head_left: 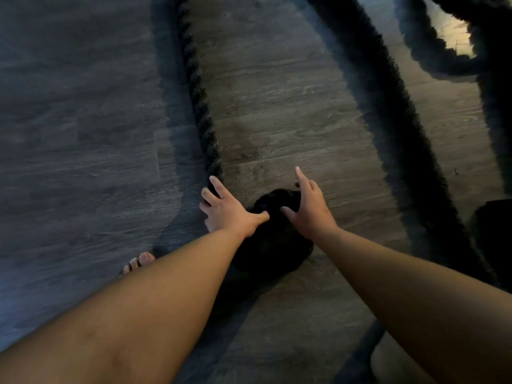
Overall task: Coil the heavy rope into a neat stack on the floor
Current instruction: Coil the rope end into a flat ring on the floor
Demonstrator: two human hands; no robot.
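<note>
I see dark wood floor (83,120) across the whole view. The rope (198,101) lies on it in long runs. One twisted run comes from top centre down to the left hand, a blurred run slants to lower right, and there is a loop at top right. Both forearms (155,300) reach forward and down, nearly straight. A black bunched rope end (274,239) sits on the floor between the hands. Left hand (227,210): fingers spread over the twisted run, thumb out onto the bunch, not clamped. Right hand (309,207): fingers splayed, index pointing ahead, thumb on the bunch, gripping nothing. Bare toes (138,263) show beside the left forearm.
</note>
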